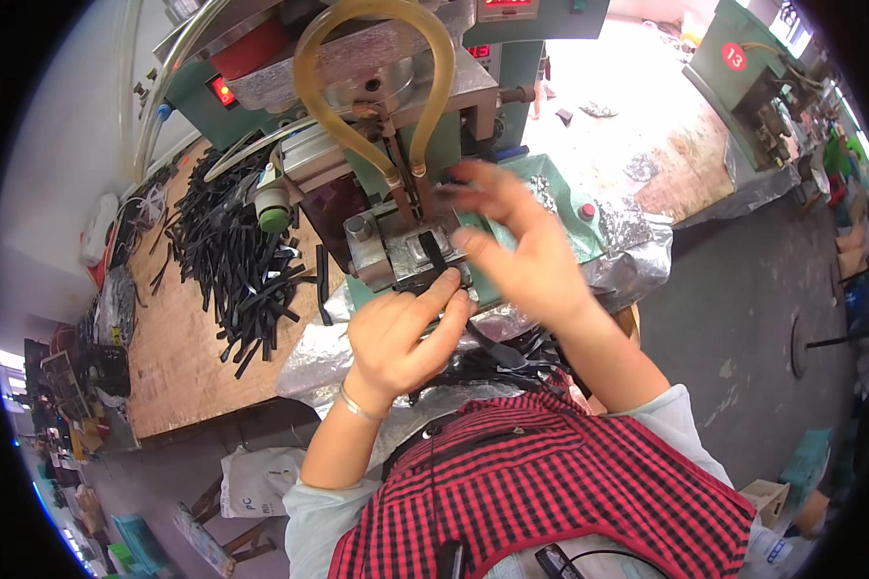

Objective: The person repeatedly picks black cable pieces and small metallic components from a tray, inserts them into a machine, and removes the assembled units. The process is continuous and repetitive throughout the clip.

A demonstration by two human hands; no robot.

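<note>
1. Looking down, I see my left hand (401, 338) nearest me, fingers pinched together on a black strip (434, 253).
2. That strip lies just beyond those fingertips on the metal fixture (396, 253), long axis pointing away from me.
3. My right hand (521, 246) hovers past it, blurred, fingers spread, holding nothing.
4. Farther left, a pile of black strips (232, 261) covers the wooden bench (179, 381).

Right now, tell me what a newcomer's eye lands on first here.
The two hands at centre: the left hand presses a black strip onto the metal fixture of a green machine, the right hand blurred beside it. A yellowish tube loop arches above, and a heap of black strips lies on the wooden bench, left.
</note>
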